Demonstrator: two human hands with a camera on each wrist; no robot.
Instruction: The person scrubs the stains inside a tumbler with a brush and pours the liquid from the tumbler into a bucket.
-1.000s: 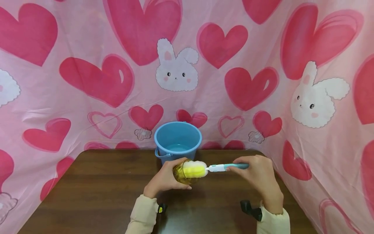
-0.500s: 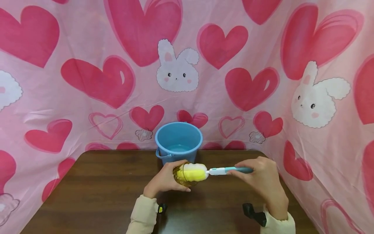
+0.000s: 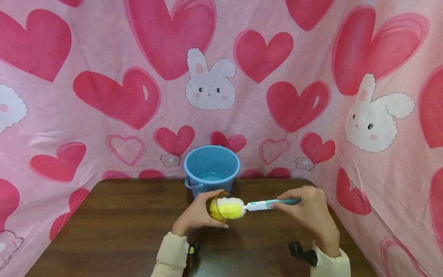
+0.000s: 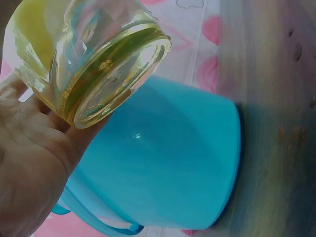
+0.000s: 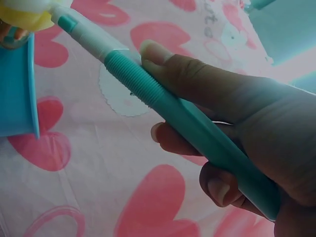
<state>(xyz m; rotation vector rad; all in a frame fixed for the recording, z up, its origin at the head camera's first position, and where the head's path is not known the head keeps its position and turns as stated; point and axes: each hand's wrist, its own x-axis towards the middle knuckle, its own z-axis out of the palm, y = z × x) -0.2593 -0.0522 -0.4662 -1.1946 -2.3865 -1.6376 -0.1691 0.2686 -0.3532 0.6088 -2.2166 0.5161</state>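
Note:
My left hand (image 3: 198, 216) holds an amber glass cup (image 4: 113, 69) on its side, with the mouth toward the right. Fingers and thumb curl round the cup's wall; its thick base shows in the left wrist view. A bottle brush (image 3: 257, 205) with a yellow and white sponge head (image 3: 228, 208) reaches into the cup, part of the head still outside the rim. My right hand (image 3: 309, 209) grips the teal handle (image 5: 197, 128) between thumb and fingers. Both hands are above the table, in front of the bucket.
A blue bucket (image 3: 194, 175) stands at the table's back edge, just behind the cup, its handle hanging at the left; a little water seems to lie inside. The brown wooden table (image 3: 121, 231) meets a pink heart-and-rabbit curtain (image 3: 242, 115) at the back and right.
The brush and right hand have shifted slightly right and down. The cup has turned a little in the left hand, so its rim shows more. The bucket has stayed put.

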